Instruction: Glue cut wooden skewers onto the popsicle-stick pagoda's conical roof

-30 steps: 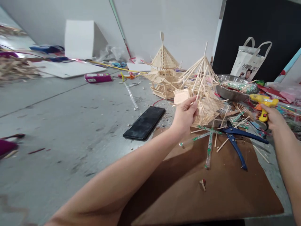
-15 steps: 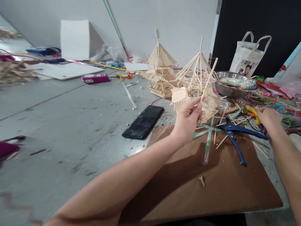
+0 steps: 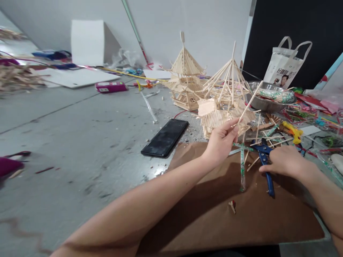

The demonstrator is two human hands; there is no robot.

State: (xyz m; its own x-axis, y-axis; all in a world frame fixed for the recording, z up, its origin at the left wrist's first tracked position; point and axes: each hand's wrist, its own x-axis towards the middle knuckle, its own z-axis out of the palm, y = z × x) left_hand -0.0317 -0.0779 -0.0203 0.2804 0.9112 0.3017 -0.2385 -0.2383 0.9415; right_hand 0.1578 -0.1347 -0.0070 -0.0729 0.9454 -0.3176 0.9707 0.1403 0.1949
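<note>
My left hand (image 3: 222, 141) is closed, pinching a thin wooden stick (image 3: 251, 101) near its lower end; the stick slants up to the right. Just behind it stands a partly framed stick pavilion (image 3: 226, 116), with bare roof ribs meeting at a central post. My right hand (image 3: 286, 160) is wrapped over the blue-handled pliers (image 3: 268, 180), thumb across the lower handle; its fingertips are partly hidden. Beyond that hand lies a yellow hot glue gun (image 3: 294, 132). Loose sticks and green-printed clear wrappers (image 3: 242, 167) are scattered between the hands.
A brown board (image 3: 241, 228) lies in front of me, with a small wood scrap (image 3: 232, 207) on it. Left of it is a black phone (image 3: 165, 138). Behind are a second stick pavilion (image 3: 187, 71), a metal bowl (image 3: 264, 104) of wrapped sticks and a white bag (image 3: 284, 66).
My right hand has let go of the yellow glue gun and moved left and down onto the blue-handled pliers. The stick in my left hand now leans further right.
</note>
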